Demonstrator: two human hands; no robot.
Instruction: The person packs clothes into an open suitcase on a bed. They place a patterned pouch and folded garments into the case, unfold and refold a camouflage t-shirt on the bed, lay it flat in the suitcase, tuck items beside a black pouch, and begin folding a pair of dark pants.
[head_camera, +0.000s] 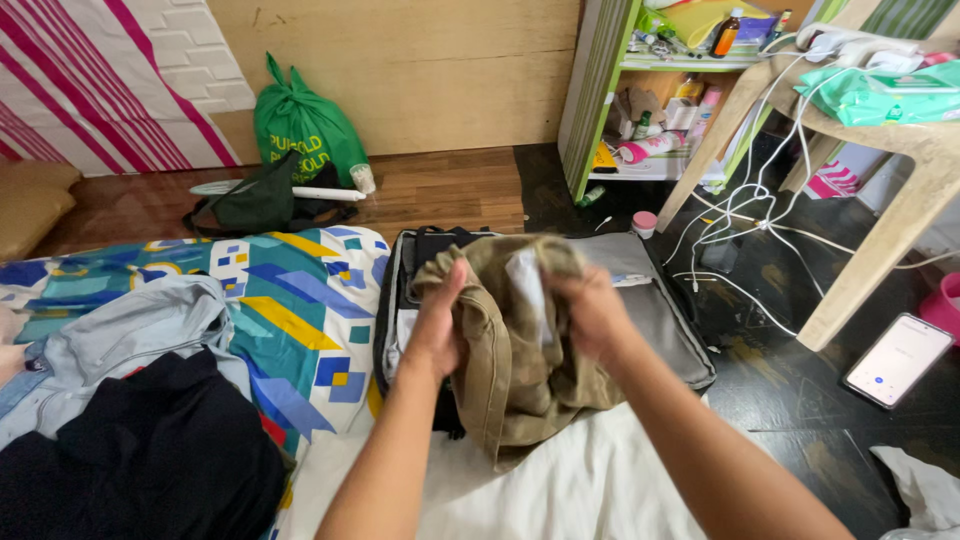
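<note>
Both my hands hold up an olive-brown garment (515, 375) over an open grey suitcase (668, 318) on the floor. My left hand (437, 325) grips the garment's left edge, thumb up. On the right side, my right hand (590, 312) clutches the cloth beside a white inner pocket lining (527, 283). The garment hangs down onto a white sheet (570, 485) in front of me.
A patterned blue, yellow and white sheet (300, 320) with grey and black clothes (150, 420) lies to the left. A green plastic bag (300, 125) and dark bag sit by the wall. A plastic chair (900, 170), white cables, a phone (898, 358) and a cluttered green shelf (655, 110) stand to the right.
</note>
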